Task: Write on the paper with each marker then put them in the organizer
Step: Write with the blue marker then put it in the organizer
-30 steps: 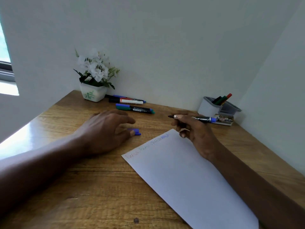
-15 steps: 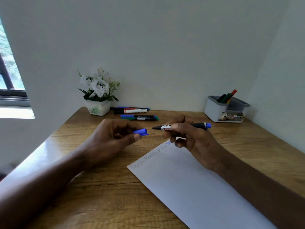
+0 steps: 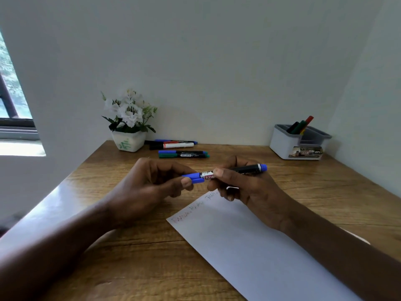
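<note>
My right hand point(image 3: 245, 187) grips a black marker with a blue end point(image 3: 249, 168), held level above the desk. My left hand point(image 3: 149, 187) pinches its blue cap point(image 3: 194, 178), which sits over the marker's tip. Under my hands lies a white sheet of paper point(image 3: 249, 246) with a line of red and blue writing along its top edge. Several more markers point(image 3: 183, 154) lie in a row at the back of the desk. The white organizer point(image 3: 284, 144) stands at the back right with red and green markers point(image 3: 301, 126) upright in it.
A white pot of white flowers point(image 3: 129, 124) stands at the back left beside the loose markers. The wooden desk point(image 3: 130, 268) meets white walls behind and to the right. A window point(image 3: 10, 101) is at the far left.
My left hand picked the blue cap off the desk, lifted it and brought it onto the marker's tip. My right hand turned the marker's tip toward the cap. The camera tilted up.
</note>
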`<action>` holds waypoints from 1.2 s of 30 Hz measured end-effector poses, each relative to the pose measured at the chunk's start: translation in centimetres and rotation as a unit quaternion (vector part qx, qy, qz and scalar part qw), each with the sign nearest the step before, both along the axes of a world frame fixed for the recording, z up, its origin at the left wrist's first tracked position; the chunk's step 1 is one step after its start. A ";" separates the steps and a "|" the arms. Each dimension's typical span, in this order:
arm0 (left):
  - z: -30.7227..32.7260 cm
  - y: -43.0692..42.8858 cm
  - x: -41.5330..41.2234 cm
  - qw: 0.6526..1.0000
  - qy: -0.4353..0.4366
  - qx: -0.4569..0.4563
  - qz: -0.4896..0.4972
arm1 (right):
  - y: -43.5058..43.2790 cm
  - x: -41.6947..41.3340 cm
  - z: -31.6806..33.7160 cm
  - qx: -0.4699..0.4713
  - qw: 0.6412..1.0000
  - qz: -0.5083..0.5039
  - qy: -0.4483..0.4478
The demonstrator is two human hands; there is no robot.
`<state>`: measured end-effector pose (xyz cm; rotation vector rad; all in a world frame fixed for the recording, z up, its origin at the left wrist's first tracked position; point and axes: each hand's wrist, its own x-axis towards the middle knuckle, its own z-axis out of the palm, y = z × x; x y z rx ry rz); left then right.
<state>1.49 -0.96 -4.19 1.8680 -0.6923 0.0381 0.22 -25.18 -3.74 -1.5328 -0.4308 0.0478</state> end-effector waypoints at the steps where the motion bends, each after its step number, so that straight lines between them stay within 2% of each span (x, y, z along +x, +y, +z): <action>1: 0.0 0.0 0.0 1.000 0.015 -0.016 -0.006 | 0.0 -0.1 0.0 0.007 1.000 -0.001 0.004; 8: -0.1 -0.6 -0.2 0.994 0.054 -0.087 -0.023 | 0.5 -0.3 0.0 0.071 0.997 -0.004 0.040; 14: 0.1 -0.7 0.1 0.997 0.023 -0.075 -0.002 | 0.8 0.0 -0.5 0.099 0.993 -0.006 0.068; 16: 0.2 -0.5 0.4 1.000 0.007 -0.028 -0.001 | 0.6 -0.1 -0.2 0.061 0.997 -0.006 0.049; 19: 0.0 -0.4 1.0 0.993 -0.073 0.090 0.019 | 0.2 -0.1 0.3 -0.006 1.000 -0.013 -0.014; 22: -0.5 0.2 1.5 0.946 -0.098 0.301 0.067 | -0.5 0.6 0.6 0.001 0.994 -0.042 -0.100; 23: -0.6 0.3 1.7 0.924 -0.088 0.364 0.069 | -0.9 0.8 0.8 0.012 0.993 -0.049 -0.106; 25: -0.8 0.4 2.0 0.898 -0.051 0.433 0.058 | -1.6 1.3 1.1 0.040 0.995 -0.057 -0.078; 28: -0.6 0.1 2.2 0.877 -0.039 0.477 0.039 | -2.0 2.2 0.7 0.031 0.993 -0.114 -0.023; 31: -0.4 0.0 2.2 0.868 -0.037 0.493 0.035 | -2.0 2.7 0.2 -0.036 0.970 -0.238 -0.041; 36: -0.4 0.1 2.1 0.868 -0.040 0.493 0.038 | -3.2 3.5 1.3 -0.051 0.940 -0.323 -0.097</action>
